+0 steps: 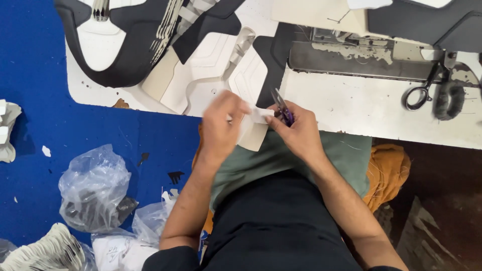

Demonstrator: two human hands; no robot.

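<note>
Working right at the white table (381,108) edge: left hand (219,128) pinching a white cut piece (253,131), right hand (300,131) closed around purple snips (282,106). Black scissors (420,93) lying well right. Down left, clear plastic bags (94,186) holding dark pieces on blue floor (30,75).

Bright even overhead light, mild glare on white table (371,105), motion-blurred left hand (221,125), dim lower-right corner
</note>
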